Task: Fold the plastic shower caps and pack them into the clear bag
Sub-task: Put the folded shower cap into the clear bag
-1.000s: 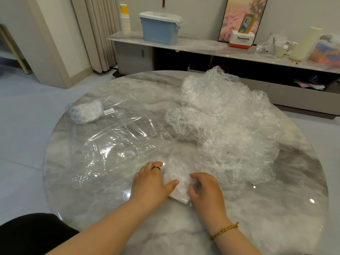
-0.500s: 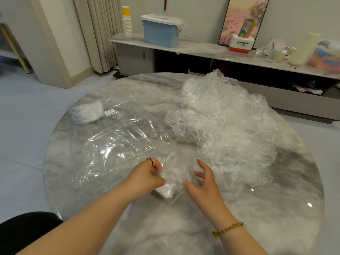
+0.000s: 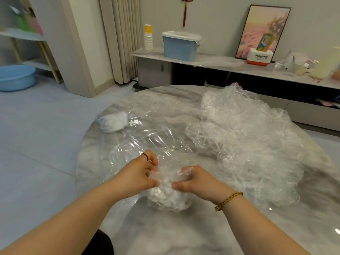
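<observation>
A folded, bunched shower cap (image 3: 168, 196) of thin clear plastic is lifted just above the round marble table (image 3: 184, 236). My left hand (image 3: 142, 173) pinches its left top edge, and my right hand (image 3: 196, 182) grips its right top edge. The flat clear bag (image 3: 147, 138) lies on the table beyond my left hand, with a small white label and a packed wad of folded caps (image 3: 113, 121) at its far left end. A large loose pile of shower caps (image 3: 250, 144) covers the right side of the table.
Behind the table runs a low marble-topped cabinet (image 3: 211, 61) with a blue lidded bin (image 3: 180, 46), stacked paper cups, a white box and a framed picture. A blue basin (image 3: 15, 77) sits on the floor at far left.
My hands went from pressing the cap flat on the table to lifting it; my right hand opened, then closed on the cap's right edge. The view has shifted left.
</observation>
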`<act>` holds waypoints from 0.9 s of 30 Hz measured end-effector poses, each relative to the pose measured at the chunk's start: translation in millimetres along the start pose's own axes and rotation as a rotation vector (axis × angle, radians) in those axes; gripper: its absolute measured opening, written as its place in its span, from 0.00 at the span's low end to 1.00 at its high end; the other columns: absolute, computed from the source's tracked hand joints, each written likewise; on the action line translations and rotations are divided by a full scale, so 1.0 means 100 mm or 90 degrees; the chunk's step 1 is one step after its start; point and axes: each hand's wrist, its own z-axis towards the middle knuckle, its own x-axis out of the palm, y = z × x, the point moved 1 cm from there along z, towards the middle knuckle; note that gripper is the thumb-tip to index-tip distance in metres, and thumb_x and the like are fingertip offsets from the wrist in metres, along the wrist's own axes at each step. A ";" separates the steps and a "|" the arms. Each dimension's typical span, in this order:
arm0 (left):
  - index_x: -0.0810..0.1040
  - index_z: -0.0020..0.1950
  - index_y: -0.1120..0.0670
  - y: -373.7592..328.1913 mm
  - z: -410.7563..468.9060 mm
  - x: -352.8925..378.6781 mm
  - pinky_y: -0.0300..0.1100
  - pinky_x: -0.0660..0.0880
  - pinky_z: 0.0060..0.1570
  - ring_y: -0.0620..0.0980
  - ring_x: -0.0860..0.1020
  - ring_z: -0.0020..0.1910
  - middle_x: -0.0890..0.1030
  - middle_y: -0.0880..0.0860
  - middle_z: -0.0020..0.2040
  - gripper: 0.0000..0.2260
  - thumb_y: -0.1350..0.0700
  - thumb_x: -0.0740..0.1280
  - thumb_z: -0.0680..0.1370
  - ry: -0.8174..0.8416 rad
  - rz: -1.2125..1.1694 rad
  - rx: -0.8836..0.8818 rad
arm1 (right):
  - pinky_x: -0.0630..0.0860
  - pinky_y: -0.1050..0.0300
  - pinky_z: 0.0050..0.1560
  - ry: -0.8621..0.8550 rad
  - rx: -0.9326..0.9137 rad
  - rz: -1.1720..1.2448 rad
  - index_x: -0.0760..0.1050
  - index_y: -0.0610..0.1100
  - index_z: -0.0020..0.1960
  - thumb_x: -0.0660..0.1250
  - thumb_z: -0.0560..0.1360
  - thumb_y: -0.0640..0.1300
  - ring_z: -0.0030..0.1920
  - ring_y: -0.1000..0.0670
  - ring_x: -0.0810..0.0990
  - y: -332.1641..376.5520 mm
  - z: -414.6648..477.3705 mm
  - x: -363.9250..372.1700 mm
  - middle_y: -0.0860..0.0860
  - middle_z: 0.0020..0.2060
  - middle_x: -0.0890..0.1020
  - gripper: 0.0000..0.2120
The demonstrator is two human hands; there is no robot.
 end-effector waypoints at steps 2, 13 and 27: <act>0.66 0.43 0.50 0.04 0.03 -0.12 0.35 0.71 0.37 0.44 0.69 0.32 0.76 0.49 0.44 0.18 0.67 0.72 0.69 -0.030 -0.026 0.002 | 0.71 0.72 0.42 0.007 0.007 -0.017 0.74 0.47 0.44 0.71 0.71 0.37 0.37 0.63 0.75 0.07 0.04 0.00 0.55 0.39 0.76 0.08; 0.65 0.44 0.48 0.19 0.14 -0.27 0.31 0.68 0.31 0.38 0.68 0.24 0.77 0.44 0.49 0.17 0.65 0.71 0.70 -0.028 0.025 0.040 | 0.72 0.65 0.54 0.078 0.019 -0.197 0.74 0.44 0.60 0.72 0.70 0.45 0.49 0.56 0.76 0.54 0.46 0.01 0.55 0.44 0.77 0.20; 0.80 0.46 0.49 0.34 0.20 -0.42 0.35 0.58 0.63 0.42 0.63 0.68 0.69 0.40 0.65 0.08 0.48 0.63 0.77 -0.048 0.302 -0.012 | 0.66 0.64 0.24 -0.066 0.208 0.323 0.72 0.40 0.36 0.58 0.76 0.33 0.25 0.52 0.72 0.18 0.43 -0.14 0.48 0.24 0.74 0.11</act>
